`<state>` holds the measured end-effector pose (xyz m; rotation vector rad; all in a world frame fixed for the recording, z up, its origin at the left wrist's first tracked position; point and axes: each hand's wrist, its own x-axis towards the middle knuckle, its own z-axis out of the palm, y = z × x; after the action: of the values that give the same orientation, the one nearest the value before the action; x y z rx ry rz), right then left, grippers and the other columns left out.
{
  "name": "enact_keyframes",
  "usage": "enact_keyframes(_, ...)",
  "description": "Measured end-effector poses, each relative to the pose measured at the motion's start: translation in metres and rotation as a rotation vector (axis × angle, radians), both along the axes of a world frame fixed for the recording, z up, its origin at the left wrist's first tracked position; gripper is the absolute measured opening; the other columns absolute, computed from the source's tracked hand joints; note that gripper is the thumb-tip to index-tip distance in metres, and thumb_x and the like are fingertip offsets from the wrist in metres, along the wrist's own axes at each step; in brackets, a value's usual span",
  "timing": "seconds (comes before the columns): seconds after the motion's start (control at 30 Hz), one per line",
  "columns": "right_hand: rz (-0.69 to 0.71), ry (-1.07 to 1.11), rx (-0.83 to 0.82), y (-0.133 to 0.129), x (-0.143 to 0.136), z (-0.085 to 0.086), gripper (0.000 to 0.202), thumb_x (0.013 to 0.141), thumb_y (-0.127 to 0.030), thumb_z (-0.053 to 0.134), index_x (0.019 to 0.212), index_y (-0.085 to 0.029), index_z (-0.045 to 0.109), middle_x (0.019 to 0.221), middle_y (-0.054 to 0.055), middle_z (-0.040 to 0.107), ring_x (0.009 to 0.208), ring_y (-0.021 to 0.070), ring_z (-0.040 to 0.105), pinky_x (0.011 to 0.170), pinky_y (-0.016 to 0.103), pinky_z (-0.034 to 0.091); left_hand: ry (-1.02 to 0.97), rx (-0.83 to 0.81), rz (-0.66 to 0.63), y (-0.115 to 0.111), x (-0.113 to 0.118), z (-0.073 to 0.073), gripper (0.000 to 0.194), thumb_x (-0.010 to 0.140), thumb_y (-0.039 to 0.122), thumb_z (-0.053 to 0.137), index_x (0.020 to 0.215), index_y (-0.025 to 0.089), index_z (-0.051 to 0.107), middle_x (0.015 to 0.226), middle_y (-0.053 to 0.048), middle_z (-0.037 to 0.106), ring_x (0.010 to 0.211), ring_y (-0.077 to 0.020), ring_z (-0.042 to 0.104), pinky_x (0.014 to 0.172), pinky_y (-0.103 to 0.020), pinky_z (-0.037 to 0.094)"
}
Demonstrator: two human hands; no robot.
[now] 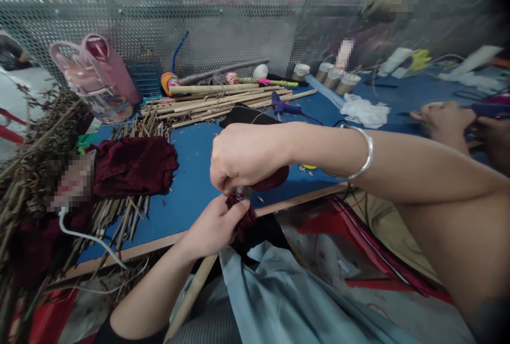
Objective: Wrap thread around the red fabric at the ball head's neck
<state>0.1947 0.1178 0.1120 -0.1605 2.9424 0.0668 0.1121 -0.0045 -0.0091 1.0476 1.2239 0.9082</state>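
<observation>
Near the table's front edge my two hands meet around a dark red cloth piece (246, 215). My left hand (213, 224) is closed on it, thumb on top, beside a small clear, shiny bit (243, 192). My right hand (249, 155) is bent over from above, its fingers curled down at the same spot; what its fingertips pinch is hidden. A rounded dark red part (274, 178) shows beneath my right wrist. Below my left hand a pale stick (195, 296) slants down toward my lap.
Folded dark red cloth (135, 166) lies over dry stalks at left, near pink bottles (115, 67). Behind are long sticks (223, 100), a blue glue gun (285, 106), white tissue (364, 111) and jars (347, 82). Another person's hands (448, 120) work at right.
</observation>
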Motion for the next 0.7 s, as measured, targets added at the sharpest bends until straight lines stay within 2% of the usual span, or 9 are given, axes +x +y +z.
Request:
enact_keyframes(0.33, -0.057, 0.004, 0.003, 0.004, -0.001, -0.01, 0.016, 0.072, -0.021, 0.058, 0.078, -0.024, 0.073, 0.07, -0.001, 0.067, 0.064, 0.0127, 0.052, 0.057, 0.025, 0.026, -0.029, -0.032, -0.006, -0.003, -0.002, -0.002, 0.021, 0.082, 0.04, 0.053, 0.077, 0.02, 0.05, 0.05, 0.007, 0.042, 0.04, -0.0075, 0.033, 0.04, -0.02, 0.025)
enact_keyframes(0.5, -0.058, 0.008, -0.002, 0.003, 0.001, -0.014, 0.019, 0.07, -0.018, 0.056, 0.077, -0.024, 0.072, 0.067, 0.0, 0.065, 0.062, 0.0131, 0.052, 0.055, 0.025, 0.027, -0.025, -0.018, 0.032, -0.004, 0.0, -0.001, 0.024, 0.083, 0.041, 0.051, 0.074, 0.019, 0.048, 0.055, 0.005, 0.043, 0.045, -0.0085, 0.035, 0.044, -0.02, 0.028)
enact_keyframes(0.6, -0.093, -0.003, 0.012, 0.001, -0.003, -0.016, 0.02, 0.067, -0.015, 0.057, 0.078, -0.022, 0.073, 0.066, 0.002, 0.066, 0.066, 0.0154, 0.055, 0.058, 0.026, 0.03, 0.061, 0.064, 0.076, -0.002, 0.003, -0.002, 0.024, 0.085, 0.039, 0.047, 0.073, 0.019, 0.049, 0.062, 0.003, 0.047, 0.054, -0.0107, 0.04, 0.052, -0.021, 0.033)
enact_keyframes(0.7, -0.174, -0.079, 0.0, 0.001, -0.01, -0.017, 0.014, 0.063, -0.013, 0.061, 0.07, -0.018, 0.072, 0.061, 0.003, 0.064, 0.064, 0.0153, 0.055, 0.059, 0.026, 0.034, 0.204, 0.158, 0.043, -0.004, 0.01, 0.0, 0.023, 0.088, 0.036, 0.042, 0.078, 0.018, 0.051, 0.07, 0.001, 0.052, 0.064, -0.0132, 0.045, 0.062, -0.024, 0.036)
